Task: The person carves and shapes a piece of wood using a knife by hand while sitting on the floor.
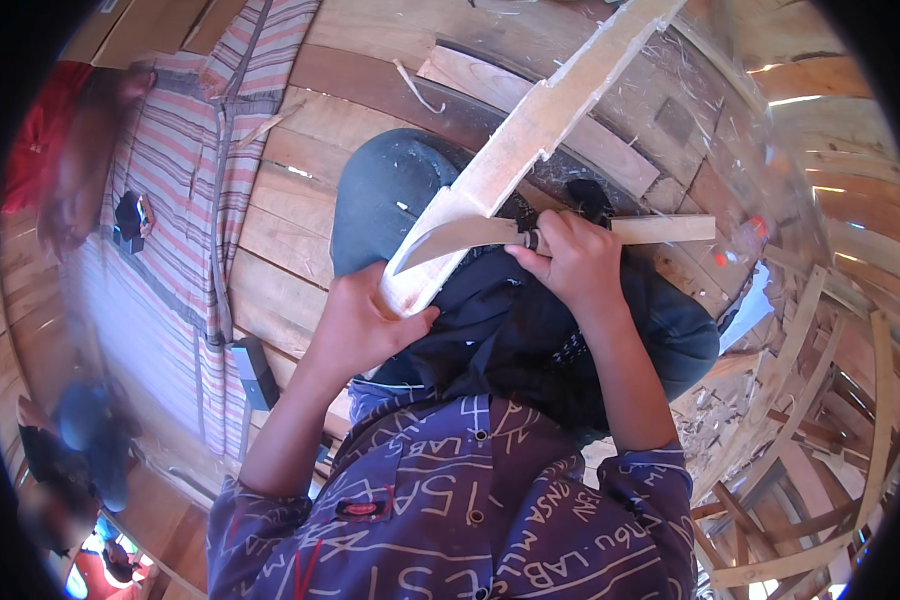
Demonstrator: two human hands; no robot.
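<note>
My left hand (365, 325) grips the near end of a long pale wooden strip (530, 130) that slants up and away to the upper right. My right hand (570, 262) is closed around the pale wooden handle (660, 230) of a curved knife; its blade (455, 238) lies across the strip just above my left hand. Both hands rest over my lap, which is covered by dark cloth (500, 330) and blue trousers (380, 200).
I sit on a wooden plank floor (290, 240) strewn with shavings. A striped mat (170, 200) with a small dark object lies at left, beside a person in red (50, 140). Bent wooden strips (810, 400) pile up at right. More people are at lower left.
</note>
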